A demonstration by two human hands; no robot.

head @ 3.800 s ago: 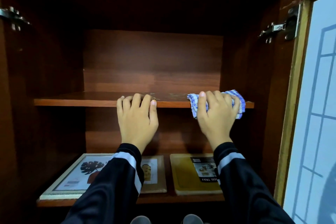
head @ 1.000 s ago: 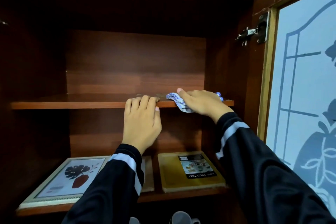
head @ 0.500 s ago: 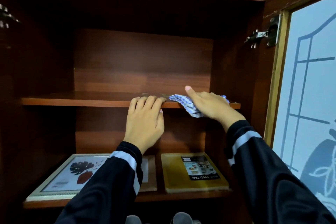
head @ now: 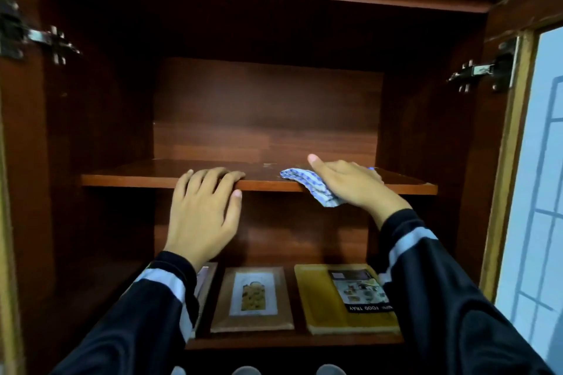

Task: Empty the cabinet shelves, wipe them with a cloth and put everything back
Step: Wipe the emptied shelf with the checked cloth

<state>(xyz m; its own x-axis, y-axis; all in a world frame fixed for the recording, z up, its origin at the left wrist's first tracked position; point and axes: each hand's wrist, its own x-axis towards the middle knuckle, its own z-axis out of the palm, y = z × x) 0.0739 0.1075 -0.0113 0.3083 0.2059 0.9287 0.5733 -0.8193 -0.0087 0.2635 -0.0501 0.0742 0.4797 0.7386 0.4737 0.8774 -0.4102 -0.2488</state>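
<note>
On the upper shelf [head: 137, 180], the right hand [head: 353, 184] presses the checked cloth [head: 307, 184] flat at its front edge; the left hand [head: 204, 213] hooks the edge. Wiping should reach the back corners with even pressure.

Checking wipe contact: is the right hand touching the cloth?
Touching. Head view: the right hand lies flat on the checked cloth, pressing it onto the shelf at its front edge.

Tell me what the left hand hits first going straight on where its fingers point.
The shelf ahead of the left hand looks bare; it would probably reach the back panel first, though depth is unclear.
</note>
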